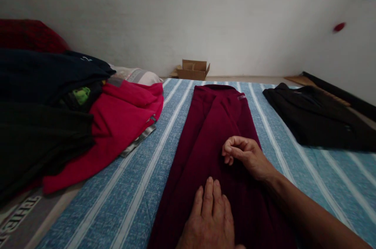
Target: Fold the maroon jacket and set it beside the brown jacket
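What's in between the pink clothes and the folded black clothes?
In the head view, the maroon garment lies between them, with blue striped sheet on both sides.

Dim, greyish light — soft blur, wide-angle stretch toward edges

The person's left hand [209,217] is flat, fingers towards twelve o'clock; the right hand [243,152] curls loosely, its forearm [307,206] running towards four o'clock.
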The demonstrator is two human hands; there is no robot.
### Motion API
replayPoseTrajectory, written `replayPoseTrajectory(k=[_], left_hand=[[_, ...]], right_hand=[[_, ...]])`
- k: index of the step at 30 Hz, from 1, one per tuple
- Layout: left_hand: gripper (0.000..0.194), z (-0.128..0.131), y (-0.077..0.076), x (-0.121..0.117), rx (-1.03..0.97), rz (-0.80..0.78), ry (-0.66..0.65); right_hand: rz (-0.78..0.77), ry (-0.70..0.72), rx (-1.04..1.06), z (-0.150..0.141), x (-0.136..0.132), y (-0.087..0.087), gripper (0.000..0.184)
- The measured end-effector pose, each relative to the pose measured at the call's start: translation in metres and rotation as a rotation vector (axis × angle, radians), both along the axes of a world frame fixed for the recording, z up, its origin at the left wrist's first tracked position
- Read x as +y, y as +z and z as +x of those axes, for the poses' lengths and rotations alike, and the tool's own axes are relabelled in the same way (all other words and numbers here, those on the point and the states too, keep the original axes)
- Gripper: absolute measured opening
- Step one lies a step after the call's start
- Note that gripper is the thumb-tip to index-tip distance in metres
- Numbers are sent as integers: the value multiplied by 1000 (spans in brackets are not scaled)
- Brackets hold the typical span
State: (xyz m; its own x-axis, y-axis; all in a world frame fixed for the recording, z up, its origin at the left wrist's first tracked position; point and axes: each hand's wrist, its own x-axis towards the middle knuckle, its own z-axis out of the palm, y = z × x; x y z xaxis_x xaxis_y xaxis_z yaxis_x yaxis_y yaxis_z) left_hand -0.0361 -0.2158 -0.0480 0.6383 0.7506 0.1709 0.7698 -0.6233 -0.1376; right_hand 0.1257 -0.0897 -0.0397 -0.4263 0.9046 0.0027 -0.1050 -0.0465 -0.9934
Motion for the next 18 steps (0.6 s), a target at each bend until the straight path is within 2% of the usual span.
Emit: replayPoseTrajectory(k=[4,12,18], left_hand=[[63,2,2,1,-15,-46,34],[61,3,3,1,-35,-31,64],[57,6,10,0,-39,-32,63]], right_hand=[[17,-10,-6,-1,1,0,20],[37,0,-20,-3,2,1,24],[46,16,-12,-3,3,1,26]])
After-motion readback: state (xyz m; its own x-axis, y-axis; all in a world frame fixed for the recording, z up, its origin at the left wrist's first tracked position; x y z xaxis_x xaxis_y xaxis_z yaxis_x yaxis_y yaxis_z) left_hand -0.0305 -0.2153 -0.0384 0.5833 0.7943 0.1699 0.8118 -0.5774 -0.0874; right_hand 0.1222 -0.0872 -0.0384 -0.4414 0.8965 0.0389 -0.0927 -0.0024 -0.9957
